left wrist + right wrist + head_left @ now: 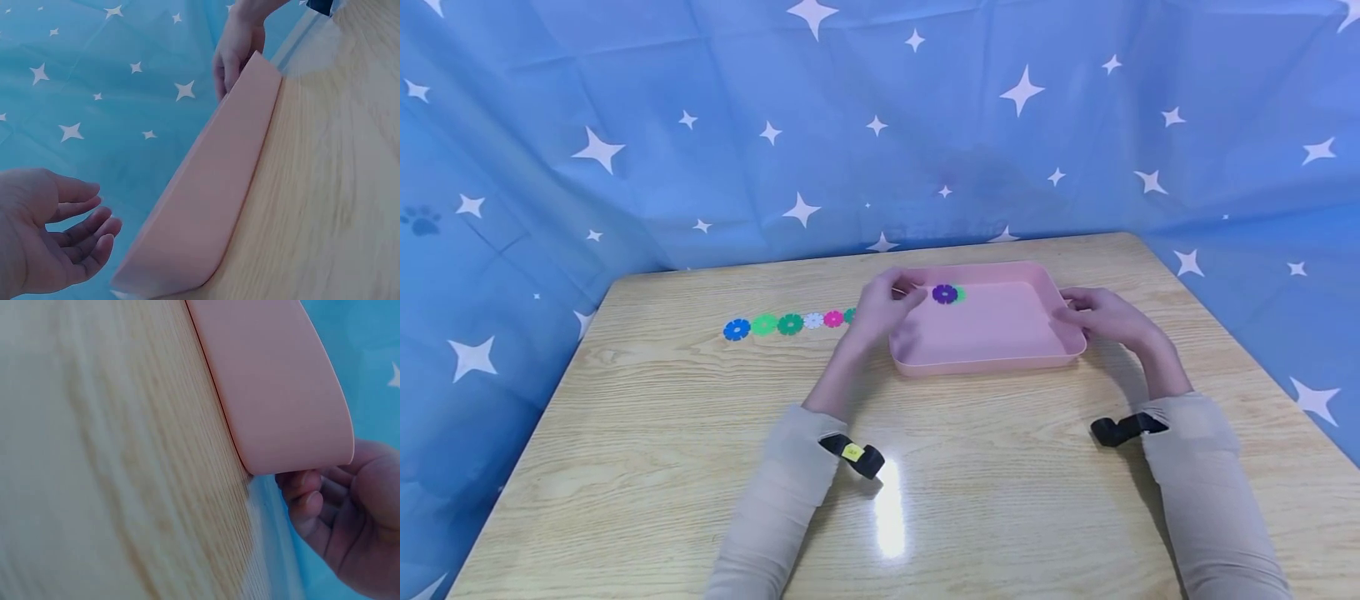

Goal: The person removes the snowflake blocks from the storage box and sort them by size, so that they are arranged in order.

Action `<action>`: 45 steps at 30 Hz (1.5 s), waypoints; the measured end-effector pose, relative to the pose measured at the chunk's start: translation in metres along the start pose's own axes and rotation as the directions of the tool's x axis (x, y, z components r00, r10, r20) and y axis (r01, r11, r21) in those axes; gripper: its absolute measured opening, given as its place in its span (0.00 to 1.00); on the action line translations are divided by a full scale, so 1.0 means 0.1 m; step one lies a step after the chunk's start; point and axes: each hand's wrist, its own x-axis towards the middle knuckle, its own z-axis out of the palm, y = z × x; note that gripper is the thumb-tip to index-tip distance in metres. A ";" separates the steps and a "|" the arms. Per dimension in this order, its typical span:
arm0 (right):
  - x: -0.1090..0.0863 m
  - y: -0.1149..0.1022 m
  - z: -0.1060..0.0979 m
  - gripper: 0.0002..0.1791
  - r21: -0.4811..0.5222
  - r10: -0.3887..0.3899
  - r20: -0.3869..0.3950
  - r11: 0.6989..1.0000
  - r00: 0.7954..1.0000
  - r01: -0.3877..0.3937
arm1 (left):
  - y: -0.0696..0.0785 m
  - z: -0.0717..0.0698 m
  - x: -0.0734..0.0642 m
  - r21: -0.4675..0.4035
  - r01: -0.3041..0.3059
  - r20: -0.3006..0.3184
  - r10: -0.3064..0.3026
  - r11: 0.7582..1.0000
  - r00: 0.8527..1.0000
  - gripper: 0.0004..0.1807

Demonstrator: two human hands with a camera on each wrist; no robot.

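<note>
A shallow pink tray (977, 321) lies on the wooden table. Inside it, near the back left, a purple notched disc (944, 294) partly covers a light green disc (961, 294). My left hand (883, 308) is above the tray's left edge; the left wrist view shows its loosely bent fingers (94, 244) apart from the tray and holding nothing. At the right end, my right hand (1108, 317) grips the tray wall, thumb over the rim and curled fingers (306, 509) against the outside.
Left of the tray runs a row of notched discs: blue (737, 330), light green (764, 324), dark green (790, 324), white (813, 320), pink (833, 318) and a green one (849, 316) partly behind my left hand. A blue star-patterned cloth (880, 167) hangs behind the table (970, 467).
</note>
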 end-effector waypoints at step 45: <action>0.00 0.00 -0.01 0.34 0.019 -0.004 0.000 1.000 1.000 0.004 | -0.26 0.61 0.37 0.102 0.189 -0.027 -0.188 0.977 0.982 0.20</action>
